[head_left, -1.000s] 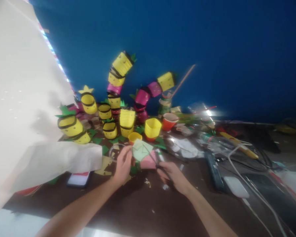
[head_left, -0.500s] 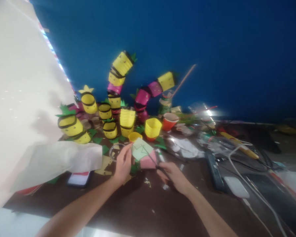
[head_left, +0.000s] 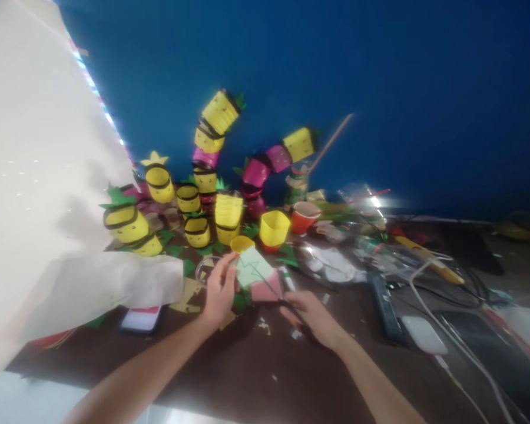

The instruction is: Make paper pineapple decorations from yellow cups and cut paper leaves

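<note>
A pale green square of paper [head_left: 248, 268] with dark zigzag lines drawn on it is pinched at its left edge by my left hand [head_left: 219, 287]. My right hand [head_left: 307, 312] is closed around the dark handles of scissors [head_left: 271, 287], whose thin blades reach over the green paper. A pink piece of paper [head_left: 265, 288] lies just under and below the green one. Beside it, to the right, is a white marker [head_left: 287, 278]. Small green and yellowish scraps [head_left: 265, 325] lie around my hands.
Yellow cups with faces [head_left: 197, 234] and stacked cups stand behind my hands, near a red cup [head_left: 304, 218]. At left are a white sheet [head_left: 150, 277] and a phone [head_left: 140, 320]. Cables, a power bank [head_left: 423, 334] and a yellow-handled tool [head_left: 430, 261] lie right.
The green paper has turned slightly in my left hand, and its drawn lines show at a different angle near the blades. Both hands have hardly moved.
</note>
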A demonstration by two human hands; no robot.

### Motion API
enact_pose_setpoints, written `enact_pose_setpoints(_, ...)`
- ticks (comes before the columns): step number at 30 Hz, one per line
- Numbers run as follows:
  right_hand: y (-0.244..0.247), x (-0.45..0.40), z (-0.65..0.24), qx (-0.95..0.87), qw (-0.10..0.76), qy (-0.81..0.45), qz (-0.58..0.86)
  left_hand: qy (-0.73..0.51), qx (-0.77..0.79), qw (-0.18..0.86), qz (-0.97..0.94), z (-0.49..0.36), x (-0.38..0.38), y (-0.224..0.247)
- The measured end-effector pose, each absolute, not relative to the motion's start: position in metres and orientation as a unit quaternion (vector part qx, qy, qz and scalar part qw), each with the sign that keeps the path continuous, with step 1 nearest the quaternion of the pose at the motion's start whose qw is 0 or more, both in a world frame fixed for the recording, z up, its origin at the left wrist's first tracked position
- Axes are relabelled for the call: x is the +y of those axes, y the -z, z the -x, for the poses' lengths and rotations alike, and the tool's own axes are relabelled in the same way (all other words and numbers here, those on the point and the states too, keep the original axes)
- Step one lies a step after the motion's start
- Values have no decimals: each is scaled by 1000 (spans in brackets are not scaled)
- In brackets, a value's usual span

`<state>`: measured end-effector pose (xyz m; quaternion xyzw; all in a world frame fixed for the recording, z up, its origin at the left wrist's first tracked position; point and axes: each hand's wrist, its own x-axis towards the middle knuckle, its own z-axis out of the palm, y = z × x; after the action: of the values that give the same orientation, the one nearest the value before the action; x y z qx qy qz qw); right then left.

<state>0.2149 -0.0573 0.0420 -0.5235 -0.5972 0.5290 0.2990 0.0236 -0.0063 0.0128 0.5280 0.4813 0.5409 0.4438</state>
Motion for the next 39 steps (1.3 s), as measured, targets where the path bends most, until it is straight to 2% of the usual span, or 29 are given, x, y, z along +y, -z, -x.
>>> enact_pose_setpoints(8,-41,-57,-217,-604,279,-543,512,-552,487,418,-533,-23,-6,-11)
enact_pose_setpoints(39,-42,-57,-216,-631,253,-513,524,-558,485,421,-526,-20,-1,-7)
